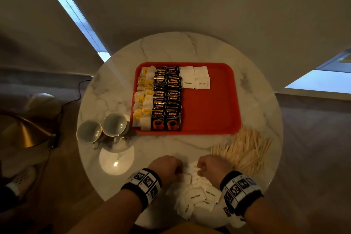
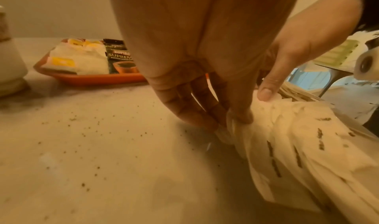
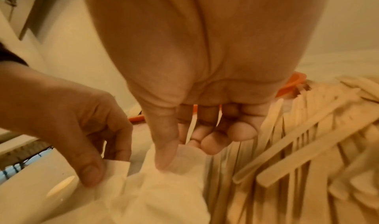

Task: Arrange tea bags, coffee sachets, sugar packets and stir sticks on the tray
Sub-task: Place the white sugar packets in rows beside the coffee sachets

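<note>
An orange tray point(image 1: 210, 112) lies mid-table with tea bags point(image 1: 143, 97) in its left columns, dark coffee sachets point(image 1: 167, 99) beside them, and white sugar packets point(image 1: 195, 78) at the far middle. A loose heap of sugar packets point(image 1: 195, 194) lies at the table's near edge. My left hand point(image 1: 167, 166) pinches packets at the heap's far end point(image 2: 231, 127). My right hand point(image 1: 210, 167) pinches a packet there between thumb and fingers point(image 3: 182, 153). Wooden stir sticks point(image 1: 245, 150) lie piled to the right of my right hand.
Two cups point(image 1: 102, 129) stand left of the tray on the round marble table point(image 1: 190, 47), with a lamp's light patch near them. A brass lamp base point(image 1: 24, 133) and cable sit on the floor at left. Dark specks dot the tabletop point(image 2: 92, 130).
</note>
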The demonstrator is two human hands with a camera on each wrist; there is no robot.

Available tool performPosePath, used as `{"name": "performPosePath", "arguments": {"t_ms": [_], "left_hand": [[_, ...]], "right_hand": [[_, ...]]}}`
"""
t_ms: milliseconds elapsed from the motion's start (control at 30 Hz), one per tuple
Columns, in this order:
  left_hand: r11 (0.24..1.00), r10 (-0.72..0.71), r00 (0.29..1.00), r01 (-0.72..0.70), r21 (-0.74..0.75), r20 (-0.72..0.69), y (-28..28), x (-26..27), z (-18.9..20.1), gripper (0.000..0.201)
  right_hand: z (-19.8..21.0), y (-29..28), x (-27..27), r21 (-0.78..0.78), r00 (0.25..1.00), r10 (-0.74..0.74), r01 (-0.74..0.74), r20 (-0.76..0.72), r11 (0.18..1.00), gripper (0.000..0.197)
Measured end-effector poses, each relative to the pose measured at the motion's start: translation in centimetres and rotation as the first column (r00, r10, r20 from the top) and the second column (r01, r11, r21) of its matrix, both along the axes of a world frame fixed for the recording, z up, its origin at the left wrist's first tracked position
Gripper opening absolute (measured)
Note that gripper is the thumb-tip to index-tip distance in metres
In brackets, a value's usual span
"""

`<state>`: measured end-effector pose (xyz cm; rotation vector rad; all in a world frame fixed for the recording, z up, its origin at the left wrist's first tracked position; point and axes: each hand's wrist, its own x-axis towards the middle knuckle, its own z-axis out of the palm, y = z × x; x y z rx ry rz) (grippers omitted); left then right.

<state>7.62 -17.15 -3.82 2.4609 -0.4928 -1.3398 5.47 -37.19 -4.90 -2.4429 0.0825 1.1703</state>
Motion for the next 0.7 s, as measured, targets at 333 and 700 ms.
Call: {"name": "performPosePath", "arguments": {"t_ms": [333,700], "left_hand": [[0.911,0.387,0.914,-0.359,-0.206,0.12,1.9,1.1,0.9,0.014],[0.364,0.801,0.515,-0.824,-0.434,-0.305,1.2,4.1,1.9,0.012]], "right_hand": [[2.8,0.4,1.6,0.1,0.983,-0.123,0.11,0.139,0.989,0.009],[7.9,1.7,5.9,0.227,0.958,-0.151,0.095,0.244,0.969,0.017]]}}
